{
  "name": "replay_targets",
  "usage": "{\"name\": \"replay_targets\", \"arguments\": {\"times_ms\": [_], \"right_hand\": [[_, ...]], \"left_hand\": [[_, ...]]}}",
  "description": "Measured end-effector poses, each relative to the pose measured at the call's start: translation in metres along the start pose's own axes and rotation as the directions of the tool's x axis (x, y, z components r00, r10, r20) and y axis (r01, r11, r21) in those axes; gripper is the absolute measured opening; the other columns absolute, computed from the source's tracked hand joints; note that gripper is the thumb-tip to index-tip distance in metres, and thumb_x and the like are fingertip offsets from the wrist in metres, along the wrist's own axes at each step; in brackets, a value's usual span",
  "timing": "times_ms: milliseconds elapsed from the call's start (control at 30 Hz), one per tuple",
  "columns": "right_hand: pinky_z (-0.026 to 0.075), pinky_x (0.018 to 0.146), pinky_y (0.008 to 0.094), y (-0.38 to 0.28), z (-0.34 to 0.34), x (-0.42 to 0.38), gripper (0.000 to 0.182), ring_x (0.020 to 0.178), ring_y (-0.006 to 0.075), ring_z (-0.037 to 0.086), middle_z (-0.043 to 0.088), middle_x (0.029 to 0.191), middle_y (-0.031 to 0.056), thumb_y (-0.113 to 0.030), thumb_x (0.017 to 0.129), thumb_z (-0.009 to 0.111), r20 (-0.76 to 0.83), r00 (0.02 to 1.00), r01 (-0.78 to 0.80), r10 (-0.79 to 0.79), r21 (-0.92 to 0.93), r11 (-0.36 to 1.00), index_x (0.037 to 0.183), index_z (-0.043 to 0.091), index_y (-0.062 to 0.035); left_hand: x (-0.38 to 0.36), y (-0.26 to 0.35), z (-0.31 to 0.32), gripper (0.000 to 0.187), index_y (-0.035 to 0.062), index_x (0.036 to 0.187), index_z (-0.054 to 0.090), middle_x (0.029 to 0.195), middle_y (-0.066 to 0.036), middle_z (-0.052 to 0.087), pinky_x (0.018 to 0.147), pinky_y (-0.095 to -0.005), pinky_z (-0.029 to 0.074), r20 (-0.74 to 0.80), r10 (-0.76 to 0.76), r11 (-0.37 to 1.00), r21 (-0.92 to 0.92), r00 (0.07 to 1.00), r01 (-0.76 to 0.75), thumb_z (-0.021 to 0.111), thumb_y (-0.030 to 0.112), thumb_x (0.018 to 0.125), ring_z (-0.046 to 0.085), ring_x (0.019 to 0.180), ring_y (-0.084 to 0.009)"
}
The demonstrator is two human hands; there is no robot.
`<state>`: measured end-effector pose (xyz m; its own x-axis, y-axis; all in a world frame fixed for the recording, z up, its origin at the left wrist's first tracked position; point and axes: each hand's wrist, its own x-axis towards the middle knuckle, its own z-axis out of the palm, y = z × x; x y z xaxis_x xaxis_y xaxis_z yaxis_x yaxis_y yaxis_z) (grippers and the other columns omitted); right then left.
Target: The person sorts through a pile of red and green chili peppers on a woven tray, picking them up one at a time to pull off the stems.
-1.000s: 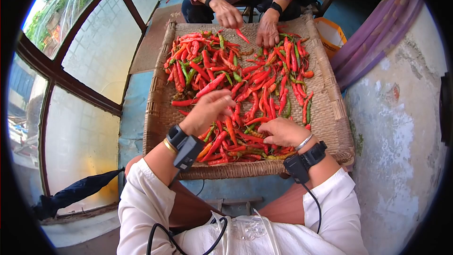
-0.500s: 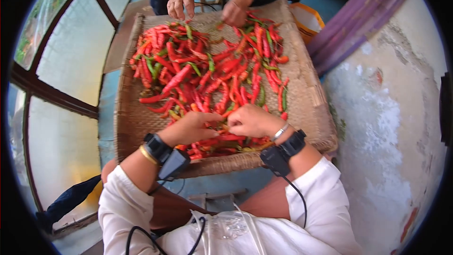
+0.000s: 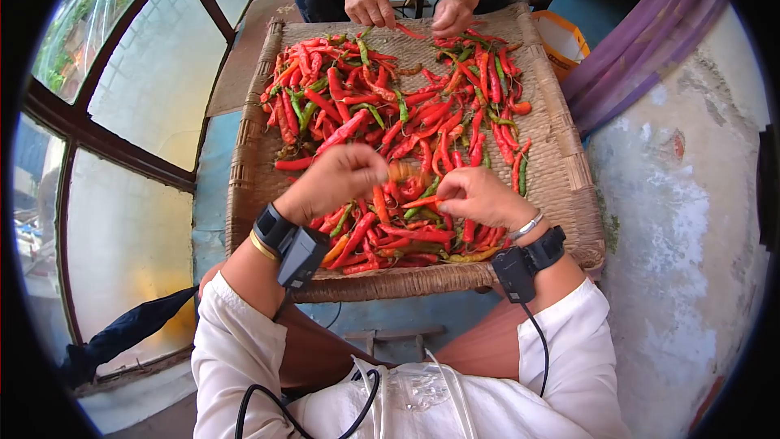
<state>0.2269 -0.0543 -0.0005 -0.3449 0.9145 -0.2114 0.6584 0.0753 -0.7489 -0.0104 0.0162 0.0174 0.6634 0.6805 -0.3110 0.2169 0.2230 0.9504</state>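
My right hand (image 3: 485,197) is closed in a pinch on the end of a slim orange-red chili pepper (image 3: 422,202), which points left over the pile. To its left, my left hand (image 3: 337,181) is slightly blurred, with its fingers drawn together. A smeared orange-brown chili pepper (image 3: 404,171) is at its fingertips and appears pinched there. Below both hands lies a heap of red chili peppers (image 3: 378,236), with some green and orange ones mixed in. They rest on a shallow woven tray (image 3: 561,203). A larger heap of chili peppers (image 3: 333,97) covers the tray's far half.
Across the tray, a co-worker's hands (image 3: 370,2) hold a red chili pepper (image 3: 410,31) over the far edge. A yellow-and-white container (image 3: 561,42) stands beyond the far right corner. Framed window panes (image 3: 134,236) are at left; a purple curtain (image 3: 642,24) and worn wall (image 3: 674,219) are at right.
The view has shifted, so the tray appears farther right. My hands have moved apart, and an orange-red chili pepper now shows in my right fingers. The co-worker's hands have come closer together.
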Motion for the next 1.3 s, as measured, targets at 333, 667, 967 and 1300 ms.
{"name": "replay_targets", "arguments": {"times_ms": [333,667,967,1300], "right_hand": [[0.035,0.089,0.0347,0.001,0.019,-0.005,0.028,0.101,0.0296,0.045,0.054,0.096,0.0131,-0.023,0.073,0.059,0.400,0.890,0.306,-0.220,-0.164,0.938,0.095,0.062,-0.0051],[0.043,0.077,0.0344,0.001,0.022,0.003,0.030,0.083,0.0291,0.056,0.059,0.084,0.0160,-0.019,0.068,0.059,0.318,0.860,0.417,-0.399,0.014,0.909,0.094,0.062,-0.0034],[0.045,0.074,0.0338,0.004,0.026,0.001,0.023,0.076,0.0255,0.057,0.061,0.078,0.0087,-0.017,0.070,0.059,0.330,0.900,0.334,-0.284,-0.105,0.937,0.089,0.063,-0.0048],[0.043,0.061,0.0196,-0.015,0.007,0.001,0.010,0.067,0.0044,0.051,0.056,0.070,-0.0012,-0.004,0.077,0.058,-0.073,0.997,0.022,0.023,0.558,0.830,0.086,0.058,-0.0004]], "left_hand": [[0.012,-0.026,0.006,0.022,0.0001,0.098,0.059,0.089,-0.006,0.061,0.069,-0.0247,0.046,-0.130,0.206,0.950,0.266,0.970,-0.166,0.061,0.008,0.078,0.056,0.075,-0.0112],[0.009,-0.037,0.027,0.042,0.0001,0.109,0.052,0.103,-0.016,0.057,0.084,-0.0330,0.043,0.369,0.170,0.746,0.558,0.914,-0.364,0.062,0.005,0.069,0.055,0.097,-0.0267],[0.011,-0.048,0.024,0.039,0.0003,0.107,0.054,0.099,-0.017,0.057,0.081,-0.0353,0.044,0.418,0.192,0.662,0.613,0.888,-0.431,0.057,0.004,0.069,0.055,0.092,-0.0304],[0.007,-0.016,0.012,0.015,0.0008,0.088,0.059,0.070,-0.005,0.057,0.061,-0.0261,0.044,0.228,0.071,0.838,0.514,0.971,-0.181,0.058,0.013,0.080,0.054,0.067,-0.0105]]}}
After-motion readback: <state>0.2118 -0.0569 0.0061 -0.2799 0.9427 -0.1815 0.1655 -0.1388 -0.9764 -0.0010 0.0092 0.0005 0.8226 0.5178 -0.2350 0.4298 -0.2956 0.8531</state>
